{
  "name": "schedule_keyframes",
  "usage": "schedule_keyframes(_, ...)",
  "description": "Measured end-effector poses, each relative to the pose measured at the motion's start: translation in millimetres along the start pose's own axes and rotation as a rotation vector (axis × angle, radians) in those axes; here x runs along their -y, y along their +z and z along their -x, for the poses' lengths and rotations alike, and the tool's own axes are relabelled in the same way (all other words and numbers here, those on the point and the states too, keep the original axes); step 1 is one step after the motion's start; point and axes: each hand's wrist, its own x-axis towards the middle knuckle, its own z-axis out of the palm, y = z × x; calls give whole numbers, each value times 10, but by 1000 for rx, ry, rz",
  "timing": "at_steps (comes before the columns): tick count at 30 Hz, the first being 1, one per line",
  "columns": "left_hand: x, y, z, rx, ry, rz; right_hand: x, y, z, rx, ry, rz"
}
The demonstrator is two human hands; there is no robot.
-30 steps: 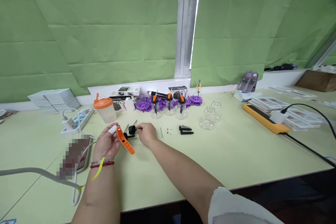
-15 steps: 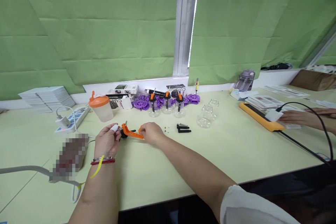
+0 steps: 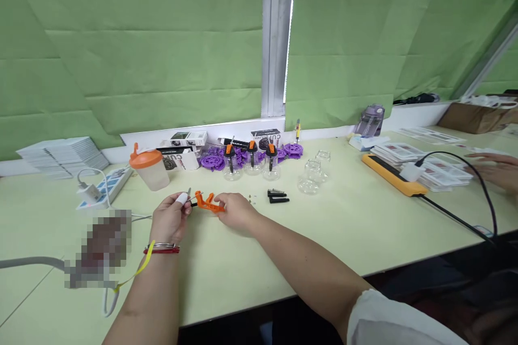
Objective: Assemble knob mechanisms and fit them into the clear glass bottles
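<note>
My left hand (image 3: 170, 219) is closed, thumb on top, around a slim metal rod (image 3: 189, 192). A dark piece (image 3: 193, 205) shows beside those fingers, its shape mostly hidden. My right hand (image 3: 237, 211) pinches the right end of an orange plastic bracket (image 3: 207, 205). The bracket's left end is close to the fingers of my left hand; I cannot tell whether the rod passes into it. Right of my right hand lie tiny metal parts, then two black plastic pieces (image 3: 278, 199), one with a toothed edge.
Behind stand glass jars with black-and-orange tops (image 3: 232, 164), purple plastic parts (image 3: 212, 161) and boxes. Other clear jars (image 3: 309, 183) stand to the right. At left are an orange-lidded shaker (image 3: 149, 170) and a power strip (image 3: 121, 178). Another person's hand (image 3: 496, 170) is at far right.
The orange bracket has turned in my right hand, so an upright prong now shows at its middle. The other person's hands have moved right, off the stacked cards. The view has shifted slightly.
</note>
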Motion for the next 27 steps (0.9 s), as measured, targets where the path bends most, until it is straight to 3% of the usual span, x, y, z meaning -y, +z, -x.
schedule_keyframes(4, 56, 32, 2, 29, 33, -26, -30, -80, 54, -14, -45, 211)
schedule_keyframes(8, 56, 0, -46, -140, 89, -57, -92, -107, 19, -51, 17, 281)
schedule_keyframes(12, 42, -6, -63, -250, 97, -44, -58, -26, -39, 28, 130, 288)
schedule_keyframes(20, 101, 36, -31, -146, 106, -137, 59, 172, -71, 101, 102, 285)
schedule_keyframes(24, 115, 68, 13, -108, 77, -224, 53, 167, -52, 126, 108, 242)
schedule_keyframes(27, 145, 83, 44, -72, 91, -344, -1, 79, -44, 76, 115, 170)
